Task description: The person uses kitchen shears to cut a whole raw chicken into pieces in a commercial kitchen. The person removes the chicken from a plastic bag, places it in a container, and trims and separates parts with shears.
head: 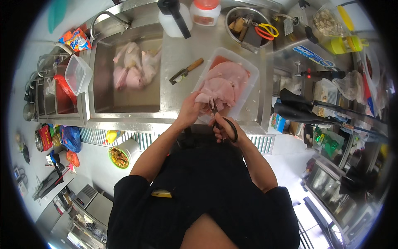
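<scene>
My left hand [189, 109] grips the near edge of a piece of raw poultry meat [204, 98] at the near left of a translucent plastic tub [252, 81]. More pale pink raw meat [221, 81] fills the tub, with reddish liquid at its far corner. Black-handled scissors [233, 128] are held in my right hand [227, 129], and their blades reach the meat beside my left fingers. Left of the tub, a wooden-handled tool [186, 71] lies on the steel counter [186, 46]. Several raw whole birds or large pieces [133, 70] lie in the steel sink [130, 101].
Behind the tub stand a white jug [175, 23], a red-lidded jar [205, 14] and a steel bowl [229, 28] with scissors and blades. An empty plastic container [77, 74] rests left of the sink. A scrap bucket [132, 149] stands on the floor at left.
</scene>
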A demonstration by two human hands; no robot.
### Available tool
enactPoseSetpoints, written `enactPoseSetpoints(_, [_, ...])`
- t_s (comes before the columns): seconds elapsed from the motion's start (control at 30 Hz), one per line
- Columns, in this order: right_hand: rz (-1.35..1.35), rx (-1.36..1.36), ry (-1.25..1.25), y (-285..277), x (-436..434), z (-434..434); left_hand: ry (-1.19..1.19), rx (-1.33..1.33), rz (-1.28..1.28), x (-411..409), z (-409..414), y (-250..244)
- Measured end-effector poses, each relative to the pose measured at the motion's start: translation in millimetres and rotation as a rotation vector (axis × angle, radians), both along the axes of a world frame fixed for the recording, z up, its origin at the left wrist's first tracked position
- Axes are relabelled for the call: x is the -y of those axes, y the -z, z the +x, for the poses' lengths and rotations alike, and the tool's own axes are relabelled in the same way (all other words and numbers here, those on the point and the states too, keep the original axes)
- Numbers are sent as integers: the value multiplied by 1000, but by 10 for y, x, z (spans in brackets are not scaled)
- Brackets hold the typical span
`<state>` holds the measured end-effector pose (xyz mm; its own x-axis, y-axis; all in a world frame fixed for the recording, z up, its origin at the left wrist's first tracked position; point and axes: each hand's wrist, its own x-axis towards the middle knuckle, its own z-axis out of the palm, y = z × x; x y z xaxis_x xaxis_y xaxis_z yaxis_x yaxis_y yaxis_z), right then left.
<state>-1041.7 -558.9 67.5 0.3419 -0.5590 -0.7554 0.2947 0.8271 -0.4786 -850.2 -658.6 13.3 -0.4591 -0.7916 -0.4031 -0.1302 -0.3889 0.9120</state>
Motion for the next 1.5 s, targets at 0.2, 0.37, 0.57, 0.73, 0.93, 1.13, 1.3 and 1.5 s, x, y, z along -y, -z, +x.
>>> enactPoseSetpoints(0.2, [1, -8, 4, -170, 13, 26, -13, 59, -51, 13, -81, -113])
enactPoseSetpoints(0.37, [21, -54, 5, -158, 66, 8, -27, 86, -98, 24, -142, -105])
enactPoseSetpoints(0.57, [2, -4, 76, -29, 24, 54, -46, 61, -58, 6, -181, -104])
enactPoseSetpoints(0.73, [7, -1, 82, -102, 15, 72, -60, 134, -137, 33, -225, -236])
enactPoseSetpoints(0.93, [43, -63, 109, -55, 58, 123, 13, 237, -176, 36, -236, -179])
enactPoseSetpoints(1.13, [42, -77, 156, -80, -1, 116, -4, 193, -145, 15, -216, -88])
enactPoseSetpoints(1.3, [-19, -148, 182, 2, 69, 183, 50, 256, -214, -37, -214, -54])
enactPoseSetpoints(1.5, [-189, -294, 99, 211, 144, 120, 110, 228, -235, -28, -189, -235])
